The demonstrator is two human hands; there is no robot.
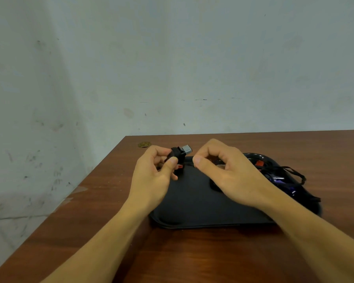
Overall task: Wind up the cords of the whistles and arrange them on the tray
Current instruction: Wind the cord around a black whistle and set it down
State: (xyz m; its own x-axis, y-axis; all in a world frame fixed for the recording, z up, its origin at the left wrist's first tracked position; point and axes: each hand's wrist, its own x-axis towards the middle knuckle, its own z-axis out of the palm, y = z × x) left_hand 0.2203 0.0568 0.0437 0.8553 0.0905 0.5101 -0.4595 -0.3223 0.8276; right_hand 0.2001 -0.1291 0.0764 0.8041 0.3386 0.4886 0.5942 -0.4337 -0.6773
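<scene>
Black whistle (179, 153), silver mouthpiece, pinched in left hand (154, 176)

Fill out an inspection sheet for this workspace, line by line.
Surface: brown wooden table, worn patches near its left edge.
Job's things: black tray on the table; silver-tipped black whistle held above it; pile of whistles at the tray's right end.
Clutter: small round brass-coloured object near the table's far left corner.
Grippers: left hand pinches the whistle; right hand has curled fingers, its hold cannot be told.
Cables: loose black cords spill over the tray's right rim.
Surroundings: pale scuffed wall behind.
</scene>
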